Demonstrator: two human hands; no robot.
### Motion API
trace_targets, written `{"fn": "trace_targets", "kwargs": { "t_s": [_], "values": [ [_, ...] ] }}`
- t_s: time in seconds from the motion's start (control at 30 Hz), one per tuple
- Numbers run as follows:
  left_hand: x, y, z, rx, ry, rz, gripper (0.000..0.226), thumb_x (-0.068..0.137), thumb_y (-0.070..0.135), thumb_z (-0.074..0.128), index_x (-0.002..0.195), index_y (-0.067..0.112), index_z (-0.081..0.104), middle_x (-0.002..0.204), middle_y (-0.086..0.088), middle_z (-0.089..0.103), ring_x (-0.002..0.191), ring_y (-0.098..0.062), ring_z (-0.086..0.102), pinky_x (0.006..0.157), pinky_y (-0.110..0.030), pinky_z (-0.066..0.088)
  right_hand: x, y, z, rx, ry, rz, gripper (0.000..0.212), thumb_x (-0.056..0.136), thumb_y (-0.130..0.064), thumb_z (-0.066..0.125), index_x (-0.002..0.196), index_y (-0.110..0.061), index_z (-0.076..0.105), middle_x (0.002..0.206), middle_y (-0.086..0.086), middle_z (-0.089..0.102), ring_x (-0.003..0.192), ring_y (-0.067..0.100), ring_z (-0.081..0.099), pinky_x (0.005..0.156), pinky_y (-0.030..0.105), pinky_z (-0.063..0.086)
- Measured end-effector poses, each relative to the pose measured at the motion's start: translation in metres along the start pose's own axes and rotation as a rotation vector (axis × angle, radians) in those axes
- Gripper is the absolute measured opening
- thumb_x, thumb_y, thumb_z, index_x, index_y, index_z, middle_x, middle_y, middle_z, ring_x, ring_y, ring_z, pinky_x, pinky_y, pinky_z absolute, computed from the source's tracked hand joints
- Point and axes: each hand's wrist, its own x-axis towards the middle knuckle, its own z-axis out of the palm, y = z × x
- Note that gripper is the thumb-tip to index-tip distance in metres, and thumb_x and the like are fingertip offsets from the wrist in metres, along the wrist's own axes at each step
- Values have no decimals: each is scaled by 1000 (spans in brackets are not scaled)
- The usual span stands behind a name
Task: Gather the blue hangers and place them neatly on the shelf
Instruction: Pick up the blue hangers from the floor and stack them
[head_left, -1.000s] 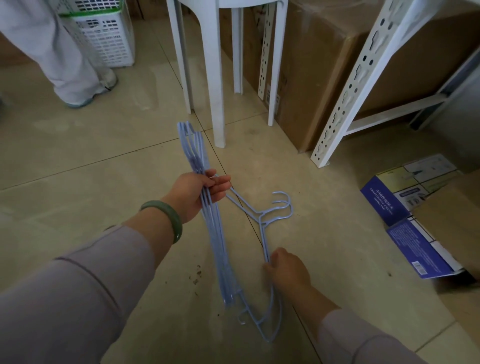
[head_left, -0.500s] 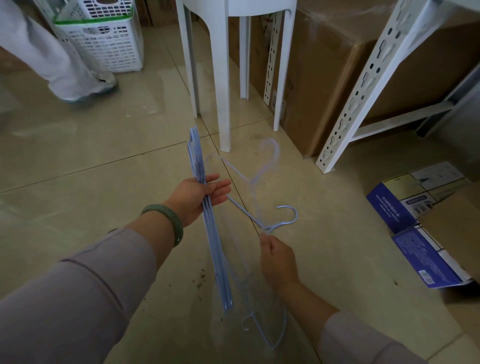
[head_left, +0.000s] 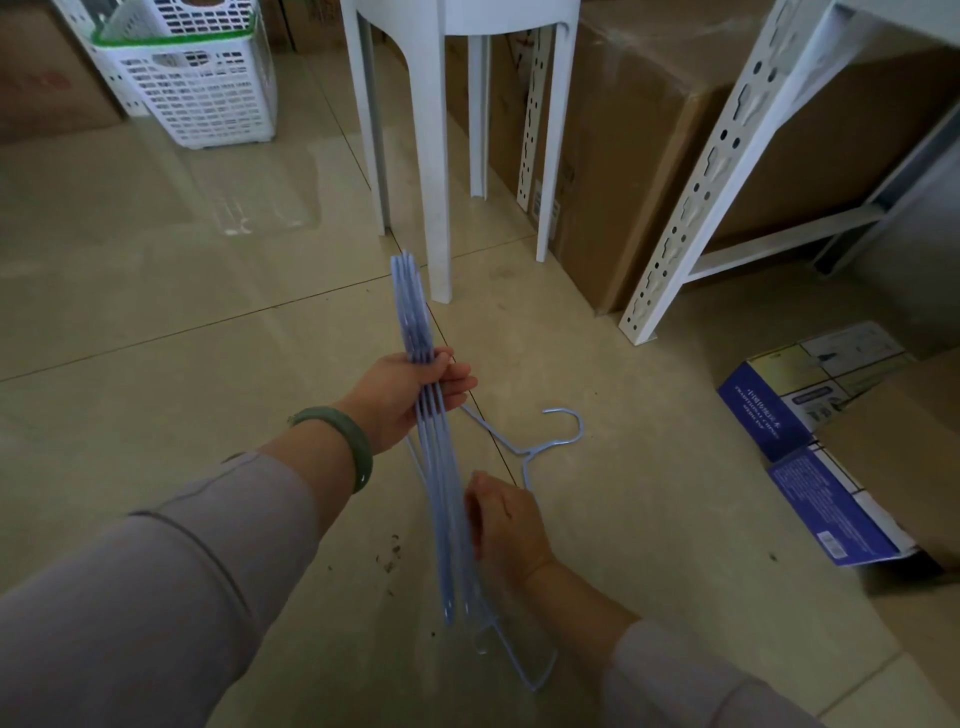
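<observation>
My left hand (head_left: 402, 392) grips a stack of several thin blue hangers (head_left: 418, 322), held edge-on above the tiled floor, their ends pointing away from me and back toward me. My right hand (head_left: 506, 525) presses against the lower part of the same stack. One more blue hanger (head_left: 563, 439) lies flat on the floor just right of my hands, hook up and to the right. Its lower end shows near my right forearm. The white metal shelf (head_left: 727, 150) stands at the right, its slotted upright slanting across the view.
A white plastic stool (head_left: 436, 156) stands straight ahead. Large cardboard boxes (head_left: 649, 130) fill the space under the shelf. A white mesh basket (head_left: 200, 78) sits far left. Blue printed cartons (head_left: 810, 395) and a brown box lie on the floor at the right.
My right hand brought a lifted hanger in against the stack held by my left hand. One hanger still lies on the floor. The view shifted down and the person at far left left the frame.
</observation>
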Motion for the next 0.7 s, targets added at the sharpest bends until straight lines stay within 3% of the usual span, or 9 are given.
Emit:
{"fn": "trace_targets", "kwargs": {
  "t_s": [0.1,0.17,0.27,0.33,0.4,0.47,0.53,0.6,0.7],
  "values": [
    [2,1,-2,16,17,45,14,96,5,42,91,6,55,86,-10,69,62,-11,73,69,-26,59,10,26,-25,-344,191,179,23,91,-33,43,79,-20,57,81,6,62,83,27,61,80,40,49],
    [2,1,-6,26,16,43,14,96,5,42,92,6,55,95,-12,66,63,-10,73,72,-27,58,6,48,-44,-639,132,369,28,85,-30,54,106,-13,53,109,11,61,105,31,58,88,38,48],
    [2,0,-10,77,30,31,14,96,5,43,91,6,55,108,-17,64,63,-10,73,70,-26,58,-3,73,-52,-767,-38,418,26,83,-27,58,101,-13,48,113,13,64,107,31,60,86,34,48],
    [3,1,-11,102,45,31,13,96,6,43,92,6,56,117,-21,61,68,-13,72,68,-24,59,-4,72,-49,-809,-75,387,15,85,-21,55,96,-15,47,112,12,67,107,30,61,85,33,48],
    [3,2,-11,102,62,31,13,96,6,43,92,6,55,122,-22,60,72,-14,71,67,-24,59,1,67,-46,-834,-82,394,23,84,-19,52,105,-9,54,115,13,66,110,30,61,87,32,48],
    [3,2,-9,95,64,23,13,96,6,43,93,6,55,121,-21,60,65,-11,73,65,-23,59,5,55,-43,-779,-58,414,28,83,-21,50,105,-7,60,113,15,66,109,31,60,87,32,48],
    [3,1,-10,95,61,18,13,96,5,43,94,5,55,119,-20,61,61,-8,73,63,-23,60,11,43,-41,-534,40,400,17,85,-18,46,80,-11,61,92,17,65,91,31,60,76,33,45],
    [5,0,-12,98,66,13,14,96,5,42,96,5,56,114,-17,62,64,-10,72,64,-23,59,17,30,-36,-248,143,305,32,85,-13,46,54,-16,39,62,9,48,68,23,45,64,33,36],
    [7,0,-11,110,67,11,15,95,4,45,105,2,55,108,-13,65,71,-11,72,68,-23,59,15,10,-22,-14,165,145,40,89,-22,50,53,-21,33,56,3,36,57,17,35,56,31,33]
  ]
}}
